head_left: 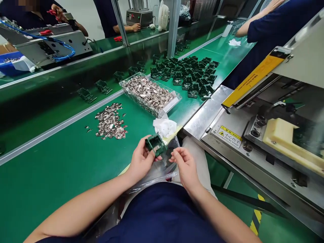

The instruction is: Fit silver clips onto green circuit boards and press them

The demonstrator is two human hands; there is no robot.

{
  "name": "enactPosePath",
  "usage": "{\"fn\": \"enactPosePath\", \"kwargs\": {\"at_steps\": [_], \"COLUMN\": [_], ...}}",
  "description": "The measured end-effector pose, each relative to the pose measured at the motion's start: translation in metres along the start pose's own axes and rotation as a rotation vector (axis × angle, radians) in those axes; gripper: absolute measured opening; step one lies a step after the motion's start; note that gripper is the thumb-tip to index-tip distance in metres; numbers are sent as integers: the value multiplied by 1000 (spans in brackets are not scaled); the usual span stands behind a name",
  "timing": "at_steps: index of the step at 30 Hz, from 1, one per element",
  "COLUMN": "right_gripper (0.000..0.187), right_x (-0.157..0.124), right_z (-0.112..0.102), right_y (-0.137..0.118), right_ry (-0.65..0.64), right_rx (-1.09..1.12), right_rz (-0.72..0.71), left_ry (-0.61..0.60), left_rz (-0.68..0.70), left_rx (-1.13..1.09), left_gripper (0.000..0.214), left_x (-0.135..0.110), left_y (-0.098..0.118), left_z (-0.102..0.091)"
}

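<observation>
My left hand (140, 159) grips a small dark green plastic part (155, 144) just above the near edge of the green bench. Beside it, my right hand (184, 164) has its fingers pinched together; what they hold is too small to make out. Under both hands lies a clear plastic bag (154, 173) on my lap. A loose pile of small metal clips (110, 121) sits on the mat to the left. A clear tray (174, 100) filled with more clips stands ahead.
Several green parts (188, 75) are heaped behind the tray, with a few more along the dark conveyor strip (50, 98). A white cloth (165, 127) lies near my hands. A metal press machine (263, 135) fills the right. Other people work at the far side and the right.
</observation>
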State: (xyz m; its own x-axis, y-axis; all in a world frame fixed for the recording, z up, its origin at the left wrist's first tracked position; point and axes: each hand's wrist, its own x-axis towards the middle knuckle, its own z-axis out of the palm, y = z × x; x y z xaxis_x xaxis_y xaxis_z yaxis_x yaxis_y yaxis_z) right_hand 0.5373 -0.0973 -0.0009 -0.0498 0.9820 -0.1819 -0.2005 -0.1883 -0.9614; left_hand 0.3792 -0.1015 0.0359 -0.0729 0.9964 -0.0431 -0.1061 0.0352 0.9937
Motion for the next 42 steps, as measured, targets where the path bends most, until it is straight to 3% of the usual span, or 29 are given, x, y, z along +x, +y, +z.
{"fn": "enactPosePath", "kwargs": {"at_steps": [3, 6, 11, 18, 24, 27, 30, 35, 37, 42], "right_gripper": [35, 37, 42, 42, 31, 23, 17, 12, 11, 4], "right_x": [4, 6, 6, 8, 19, 21, 19, 18, 21, 25], "right_z": [2, 15, 31, 23, 6, -9, -17, -2, 9, 28], "right_y": [18, 31, 43, 50, 57, 43, 6, -50, -56, -49], "right_ry": [-113, -241, -263, -328, -440, -436, -339, -226, -190, -120], "right_rx": [-102, -139, -205, -359, -551, -647, -680, -531, -481, -523], "right_rz": [24, 10, -72, -232, -163, -113, -141, -439, -508, -497], "left_ry": [148, 204, 167, 111, 107, 73, 5, -81, -80, -78], "left_rz": [58, 87, 112, 147, 111, 114, 126, 127, 143, 225], "left_rx": [-74, -87, -62, -68, -96, -123, -140, -98, -55, 44], "left_gripper": [44, 48, 47, 46, 48, 46, 42, 44, 44, 39], "left_x": [13, 21, 23, 26, 26, 23, 19, 15, 14, 11], "left_y": [-8, -16, -25, -28, -29, -28, -27, -27, -26, -18], "left_z": [5, 7, 1, -1, -3, -4, -6, -9, -9, -9]}}
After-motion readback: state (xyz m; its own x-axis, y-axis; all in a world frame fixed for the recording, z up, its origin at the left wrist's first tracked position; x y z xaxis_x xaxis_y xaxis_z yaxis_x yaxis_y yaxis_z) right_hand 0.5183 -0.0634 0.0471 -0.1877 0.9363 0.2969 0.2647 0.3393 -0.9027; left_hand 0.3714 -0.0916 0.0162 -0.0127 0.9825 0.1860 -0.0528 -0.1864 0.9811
